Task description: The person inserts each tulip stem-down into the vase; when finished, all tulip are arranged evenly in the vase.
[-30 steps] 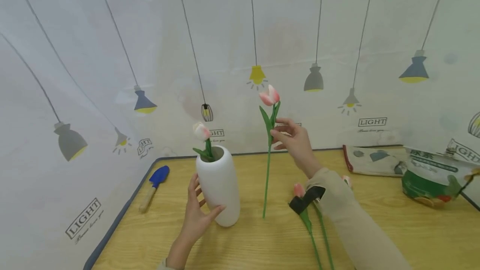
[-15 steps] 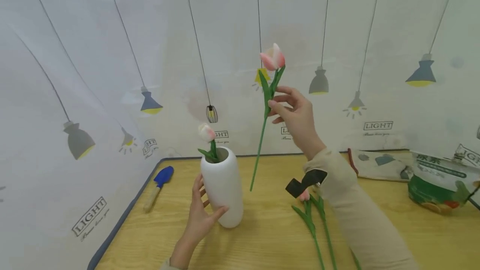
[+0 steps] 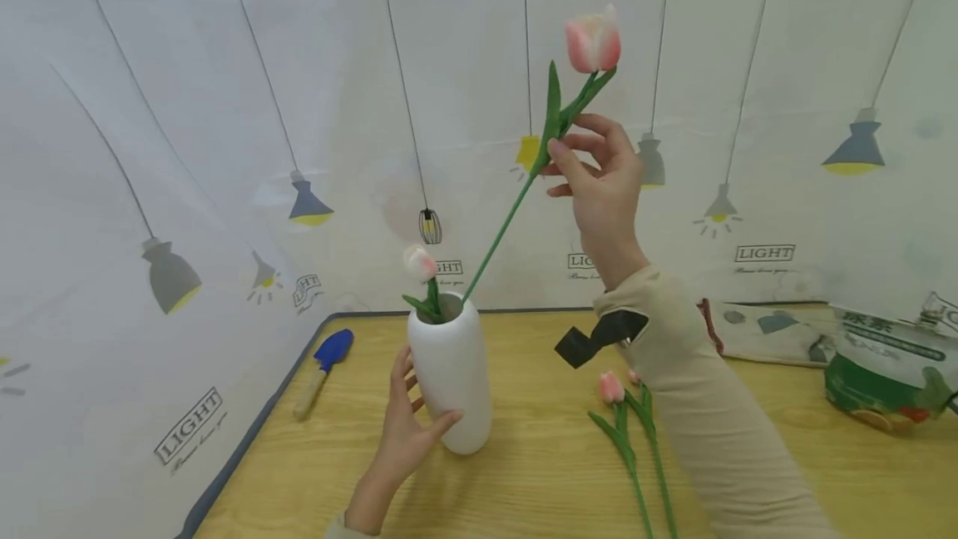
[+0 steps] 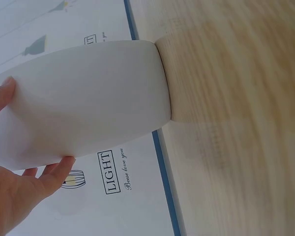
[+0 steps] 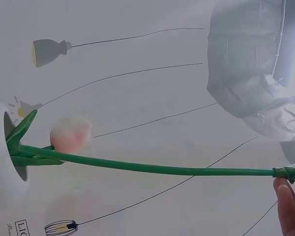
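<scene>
Hands: left hand (image 3: 407, 432) curled round white vase (image 3: 452, 373) | right hand (image 3: 606, 180) pinching pink tulip (image 3: 594, 43), held aslant

On my head feed, the vase (image 3: 456, 381) stands on the tabletop (image 3: 539, 481), one tulip (image 3: 420, 263) in its mouth and my left hand (image 3: 404, 431) around its left side. Above and right, my right hand (image 3: 609, 181) holds a second tulip (image 3: 594, 44), its stem slanting down to that mouth; I can't tell if the tip is inside. A trowel (image 3: 333, 347) lies left; right, loose tulips (image 3: 611, 388) lie beneath my sleeve (image 3: 718, 431), then a bag (image 3: 883, 373), with a cloth (image 3: 763, 330) behind-left.
</scene>
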A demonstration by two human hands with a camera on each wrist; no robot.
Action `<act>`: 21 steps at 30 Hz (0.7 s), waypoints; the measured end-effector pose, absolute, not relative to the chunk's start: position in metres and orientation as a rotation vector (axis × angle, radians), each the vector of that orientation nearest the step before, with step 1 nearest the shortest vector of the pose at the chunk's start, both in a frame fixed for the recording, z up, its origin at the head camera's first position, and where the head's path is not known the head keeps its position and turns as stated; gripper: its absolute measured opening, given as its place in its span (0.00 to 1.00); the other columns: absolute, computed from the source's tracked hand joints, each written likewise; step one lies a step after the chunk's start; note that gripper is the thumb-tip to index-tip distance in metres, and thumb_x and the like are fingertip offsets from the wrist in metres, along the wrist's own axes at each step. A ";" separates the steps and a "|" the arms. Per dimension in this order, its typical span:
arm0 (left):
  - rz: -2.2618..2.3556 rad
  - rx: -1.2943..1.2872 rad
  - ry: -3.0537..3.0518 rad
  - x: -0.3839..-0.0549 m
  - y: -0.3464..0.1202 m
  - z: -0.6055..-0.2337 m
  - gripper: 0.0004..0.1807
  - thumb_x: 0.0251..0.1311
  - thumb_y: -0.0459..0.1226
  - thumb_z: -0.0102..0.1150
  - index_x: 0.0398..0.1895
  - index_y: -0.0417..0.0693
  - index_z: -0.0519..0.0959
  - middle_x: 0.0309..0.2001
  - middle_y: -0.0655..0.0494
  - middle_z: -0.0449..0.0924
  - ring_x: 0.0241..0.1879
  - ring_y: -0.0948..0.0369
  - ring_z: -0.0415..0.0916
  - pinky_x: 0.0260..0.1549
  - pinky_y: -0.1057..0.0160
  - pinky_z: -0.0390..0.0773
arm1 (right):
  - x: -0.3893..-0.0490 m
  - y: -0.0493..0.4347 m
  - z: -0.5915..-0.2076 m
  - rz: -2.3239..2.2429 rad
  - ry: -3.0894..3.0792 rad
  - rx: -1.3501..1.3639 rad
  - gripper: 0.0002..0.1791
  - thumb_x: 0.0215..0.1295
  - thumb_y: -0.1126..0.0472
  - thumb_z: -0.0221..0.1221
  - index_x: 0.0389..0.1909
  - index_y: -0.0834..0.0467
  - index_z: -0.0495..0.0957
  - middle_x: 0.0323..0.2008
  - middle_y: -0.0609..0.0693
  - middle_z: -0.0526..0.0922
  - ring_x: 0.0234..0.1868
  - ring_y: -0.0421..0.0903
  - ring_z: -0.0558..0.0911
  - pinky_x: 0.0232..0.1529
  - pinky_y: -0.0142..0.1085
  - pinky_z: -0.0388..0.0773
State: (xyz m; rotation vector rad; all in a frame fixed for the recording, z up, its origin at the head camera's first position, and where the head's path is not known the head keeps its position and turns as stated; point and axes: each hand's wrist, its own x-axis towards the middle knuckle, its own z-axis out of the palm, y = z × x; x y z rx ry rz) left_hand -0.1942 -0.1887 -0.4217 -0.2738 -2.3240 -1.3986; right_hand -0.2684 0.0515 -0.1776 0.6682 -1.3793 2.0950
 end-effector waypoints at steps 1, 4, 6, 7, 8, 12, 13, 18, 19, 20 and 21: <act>-1.397 -0.278 -2.323 -0.194 -0.189 -0.422 0.59 0.39 0.42 0.70 0.67 0.68 0.36 0.65 0.42 0.50 0.59 0.41 0.59 0.48 0.44 0.71 | -0.269 0.050 -0.179 2.091 -1.369 0.660 0.16 0.53 0.64 0.61 0.44 0.56 0.72 0.31 0.49 0.77 0.23 0.45 0.81 0.19 0.29 0.77; -1.393 -0.282 -2.320 -0.195 -0.189 -0.422 0.59 0.39 0.42 0.70 0.67 0.67 0.36 0.65 0.42 0.50 0.59 0.41 0.59 0.48 0.44 0.71 | -0.273 0.043 -0.184 2.069 -1.373 0.659 0.16 0.53 0.64 0.61 0.44 0.56 0.72 0.30 0.48 0.77 0.23 0.43 0.81 0.18 0.28 0.77; -1.396 -0.278 -2.318 -0.195 -0.190 -0.423 0.59 0.39 0.42 0.70 0.67 0.67 0.36 0.65 0.43 0.50 0.59 0.41 0.59 0.48 0.44 0.71 | -0.276 0.037 -0.190 2.053 -1.403 0.682 0.16 0.53 0.64 0.61 0.44 0.56 0.72 0.30 0.48 0.77 0.23 0.42 0.81 0.19 0.28 0.77; -1.396 -0.277 -2.319 -0.195 -0.190 -0.423 0.59 0.39 0.42 0.70 0.67 0.67 0.36 0.64 0.43 0.50 0.59 0.41 0.59 0.48 0.44 0.72 | -0.277 0.034 -0.194 2.043 -1.428 0.698 0.16 0.53 0.64 0.61 0.44 0.56 0.72 0.31 0.48 0.77 0.23 0.42 0.81 0.19 0.28 0.77; -1.396 -0.278 -2.318 -0.195 -0.190 -0.423 0.59 0.39 0.42 0.70 0.67 0.67 0.36 0.64 0.43 0.50 0.59 0.41 0.59 0.48 0.44 0.72 | -0.278 0.031 -0.197 2.034 -1.455 0.715 0.16 0.53 0.64 0.61 0.44 0.56 0.72 0.30 0.48 0.77 0.23 0.42 0.81 0.19 0.28 0.77; -1.391 -0.282 -2.318 -0.195 -0.190 -0.423 0.58 0.39 0.42 0.70 0.67 0.69 0.36 0.64 0.43 0.51 0.58 0.41 0.60 0.47 0.44 0.72 | -0.281 0.018 -0.217 1.996 -1.570 0.769 0.16 0.54 0.65 0.60 0.45 0.58 0.72 0.30 0.47 0.77 0.24 0.42 0.81 0.20 0.30 0.77; -1.390 -0.283 -2.319 -0.195 -0.190 -0.423 0.58 0.40 0.42 0.70 0.67 0.69 0.37 0.64 0.43 0.51 0.58 0.41 0.60 0.47 0.44 0.72 | -0.281 0.015 -0.222 1.985 -1.606 0.773 0.16 0.54 0.65 0.60 0.45 0.58 0.71 0.30 0.47 0.77 0.24 0.42 0.82 0.20 0.30 0.77; -1.383 -0.289 -2.327 -0.196 -0.191 -0.422 0.57 0.41 0.42 0.69 0.67 0.66 0.37 0.65 0.42 0.50 0.58 0.40 0.59 0.47 0.43 0.72 | -0.280 -0.002 -0.255 1.914 -1.789 0.796 0.16 0.55 0.63 0.60 0.46 0.58 0.71 0.32 0.54 0.78 0.26 0.51 0.82 0.21 0.33 0.78; -1.383 -0.289 -2.330 -0.195 -0.191 -0.421 0.57 0.41 0.42 0.69 0.67 0.66 0.37 0.65 0.42 0.49 0.59 0.40 0.59 0.47 0.43 0.72 | -0.280 -0.005 -0.261 1.897 -1.835 0.805 0.17 0.55 0.62 0.59 0.46 0.58 0.71 0.33 0.55 0.78 0.26 0.52 0.82 0.21 0.34 0.79; -1.381 -0.290 -2.331 -0.195 -0.191 -0.421 0.57 0.42 0.42 0.68 0.67 0.65 0.37 0.65 0.41 0.49 0.59 0.39 0.59 0.47 0.42 0.72 | -0.280 -0.008 -0.268 1.879 -1.874 0.816 0.17 0.56 0.62 0.59 0.46 0.58 0.71 0.34 0.56 0.78 0.26 0.54 0.82 0.21 0.34 0.79; -1.380 -0.287 -2.334 -0.195 -0.191 -0.421 0.56 0.42 0.42 0.68 0.67 0.65 0.37 0.65 0.41 0.49 0.58 0.39 0.59 0.47 0.42 0.72 | -0.280 -0.011 -0.274 1.862 -1.915 0.829 0.17 0.56 0.62 0.59 0.46 0.59 0.71 0.34 0.58 0.78 0.26 0.53 0.82 0.22 0.34 0.79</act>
